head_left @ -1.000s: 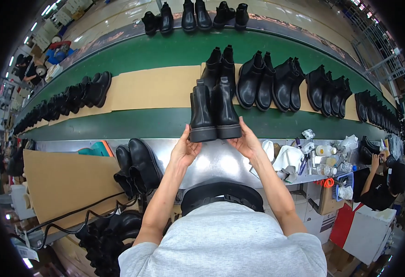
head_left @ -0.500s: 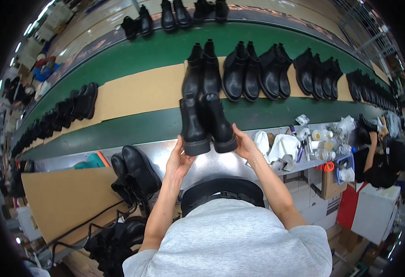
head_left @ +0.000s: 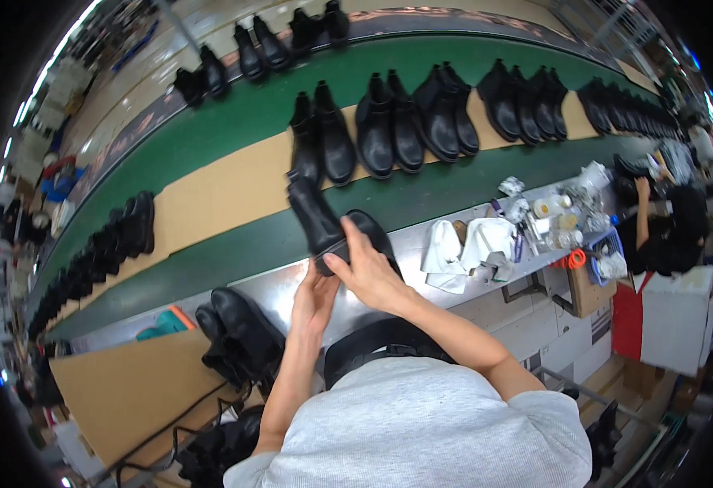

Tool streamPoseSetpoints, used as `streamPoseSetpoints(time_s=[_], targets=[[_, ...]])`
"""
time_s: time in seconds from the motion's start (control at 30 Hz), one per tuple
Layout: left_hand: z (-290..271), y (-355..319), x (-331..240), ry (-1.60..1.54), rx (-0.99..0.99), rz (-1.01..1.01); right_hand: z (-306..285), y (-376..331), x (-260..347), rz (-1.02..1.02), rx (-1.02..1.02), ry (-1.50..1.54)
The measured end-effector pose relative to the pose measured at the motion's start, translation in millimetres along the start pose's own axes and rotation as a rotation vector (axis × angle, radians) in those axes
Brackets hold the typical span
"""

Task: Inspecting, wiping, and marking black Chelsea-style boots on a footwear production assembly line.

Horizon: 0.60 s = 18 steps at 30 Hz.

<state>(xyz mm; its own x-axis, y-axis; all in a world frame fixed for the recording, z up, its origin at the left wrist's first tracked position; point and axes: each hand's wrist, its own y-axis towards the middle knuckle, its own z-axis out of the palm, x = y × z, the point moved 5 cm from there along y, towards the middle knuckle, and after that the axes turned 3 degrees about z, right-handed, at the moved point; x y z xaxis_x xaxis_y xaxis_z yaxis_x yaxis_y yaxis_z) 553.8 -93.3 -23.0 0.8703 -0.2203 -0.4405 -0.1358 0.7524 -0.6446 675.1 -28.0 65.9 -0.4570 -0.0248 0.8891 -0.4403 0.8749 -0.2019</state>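
Note:
A black ankle boot [head_left: 316,215] is held between my hands with its shaft pointing away from me. My left hand [head_left: 314,299] grips it from below at the near, heel end. My right hand [head_left: 368,272] closes on the same end from the right, thumb across the heel and fingers along the side. A second black boot [head_left: 370,230] is just beyond my right hand, partly covered by it; whether that hand touches it I cannot tell. Just beyond, a pair of black boots [head_left: 324,142] stands on a cardboard strip [head_left: 226,171].
The green bench [head_left: 242,236] carries rows of black boots left and right. White cloths [head_left: 486,240] and bottles [head_left: 551,205] lie on the metal ledge [head_left: 409,264] at right. More boots [head_left: 246,329] stand near left by a cardboard sheet [head_left: 137,382]. A co-worker [head_left: 673,232] is at far right.
Earlier each hand was at the heel of one boot of a pair. Now both hands are on one tilted boot, and the other sits apart to its right. The view has turned slightly.

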Motion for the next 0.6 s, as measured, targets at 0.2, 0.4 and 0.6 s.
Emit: streamPoseSetpoints(time_s=[0.2, 0.4, 0.6], targets=[[107, -95, -72, 2.152, 0.062, 1.199, -6, 5, 6, -0.164, 0.041, -0.036], [110, -53, -83, 2.422, 0.565, 1.076, -55, -6, -62, -0.015, -0.274, 0.122], [112, -40, -85, 2.257, 0.397, 0.909, -109, -12, -186, 0.553, -0.437, -0.586]])
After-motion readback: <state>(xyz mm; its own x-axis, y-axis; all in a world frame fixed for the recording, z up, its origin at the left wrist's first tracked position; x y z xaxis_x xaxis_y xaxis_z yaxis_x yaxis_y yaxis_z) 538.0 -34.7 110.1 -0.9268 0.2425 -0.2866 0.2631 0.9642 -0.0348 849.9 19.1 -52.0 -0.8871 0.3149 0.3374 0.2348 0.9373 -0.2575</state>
